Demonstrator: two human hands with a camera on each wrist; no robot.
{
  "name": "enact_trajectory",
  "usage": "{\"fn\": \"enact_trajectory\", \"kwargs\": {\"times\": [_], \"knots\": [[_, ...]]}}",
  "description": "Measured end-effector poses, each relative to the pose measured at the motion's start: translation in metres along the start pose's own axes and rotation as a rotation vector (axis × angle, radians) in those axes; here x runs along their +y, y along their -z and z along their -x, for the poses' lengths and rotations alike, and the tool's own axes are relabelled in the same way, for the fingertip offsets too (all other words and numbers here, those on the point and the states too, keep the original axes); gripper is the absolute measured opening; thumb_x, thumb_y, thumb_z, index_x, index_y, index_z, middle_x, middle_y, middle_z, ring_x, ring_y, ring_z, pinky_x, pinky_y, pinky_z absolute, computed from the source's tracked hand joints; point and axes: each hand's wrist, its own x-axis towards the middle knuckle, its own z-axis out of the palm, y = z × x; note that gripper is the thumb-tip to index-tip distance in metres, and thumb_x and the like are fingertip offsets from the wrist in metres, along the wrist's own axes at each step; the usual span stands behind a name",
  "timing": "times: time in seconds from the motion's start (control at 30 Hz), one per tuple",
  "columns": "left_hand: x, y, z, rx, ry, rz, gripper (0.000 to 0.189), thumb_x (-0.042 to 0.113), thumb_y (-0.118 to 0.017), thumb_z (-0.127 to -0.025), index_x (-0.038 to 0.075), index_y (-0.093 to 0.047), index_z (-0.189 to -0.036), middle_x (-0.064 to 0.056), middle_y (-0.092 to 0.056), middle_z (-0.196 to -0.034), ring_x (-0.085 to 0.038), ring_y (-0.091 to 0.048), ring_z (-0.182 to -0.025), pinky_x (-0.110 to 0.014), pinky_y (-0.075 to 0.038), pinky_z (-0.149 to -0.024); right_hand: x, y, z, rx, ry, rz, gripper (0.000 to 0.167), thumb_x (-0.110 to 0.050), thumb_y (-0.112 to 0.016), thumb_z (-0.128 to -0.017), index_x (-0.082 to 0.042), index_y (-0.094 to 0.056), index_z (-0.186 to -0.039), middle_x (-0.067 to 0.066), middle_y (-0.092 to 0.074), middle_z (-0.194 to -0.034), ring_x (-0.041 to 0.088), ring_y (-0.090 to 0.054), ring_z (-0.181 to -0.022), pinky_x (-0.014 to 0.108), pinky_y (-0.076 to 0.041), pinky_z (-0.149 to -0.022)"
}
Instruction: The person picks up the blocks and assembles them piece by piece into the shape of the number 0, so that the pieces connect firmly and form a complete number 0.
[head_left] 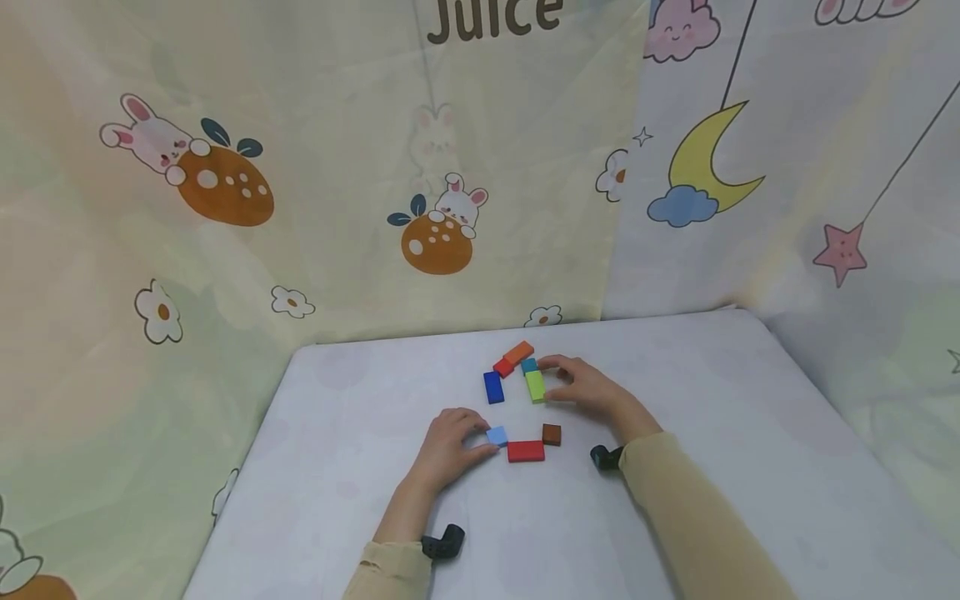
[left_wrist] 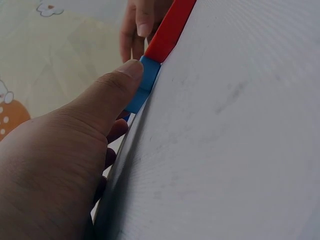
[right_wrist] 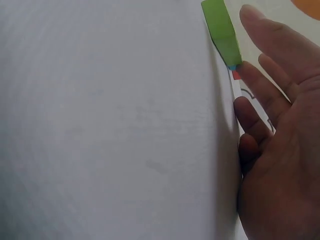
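In the head view my left hand [head_left: 450, 450] pinches a light blue block [head_left: 497, 436] between thumb and fingers; the left wrist view has the thumb lying on this blue block [left_wrist: 144, 85]. A red rectangular block [head_left: 526, 451] adjoins it, with a brown block [head_left: 552, 435] at its far right corner. My right hand [head_left: 592, 390] is beside a lime green block [head_left: 535, 387] and a teal block [head_left: 529, 365], fingers loosely bent. In the right wrist view the thumb stands apart from the green block [right_wrist: 222, 32], while a fingertip is right at its end.
A dark blue block [head_left: 493, 387], a small red block [head_left: 503, 367] and an orange block [head_left: 519, 353] continue the ring of blocks on the white table [head_left: 337, 500]. Behind the table hangs a printed cloth [head_left: 337, 167]. Black wrist devices [head_left: 444, 542] sit at both sleeves.
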Motion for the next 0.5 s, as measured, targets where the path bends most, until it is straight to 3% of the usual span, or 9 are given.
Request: {"fn": "enact_trajectory", "kwargs": {"times": [0.5], "knots": [[0.0018,0.0026,0.0004,0.000,-0.011,0.012,0.036,0.052,-0.074,-0.084,0.029,-0.068,-0.111,0.006,-0.063,-0.125,-0.019,-0.051,-0.124,-0.046,-0.044,-0.107,-0.0067,-0.0063,0.0049,0.039,-0.022,0.046,0.063,-0.038,-0.080,-0.081,-0.041,-0.051,-0.137,0.001,-0.045,-0.146,0.029,-0.044,-0.134,0.055,-0.045,-0.106]]}}
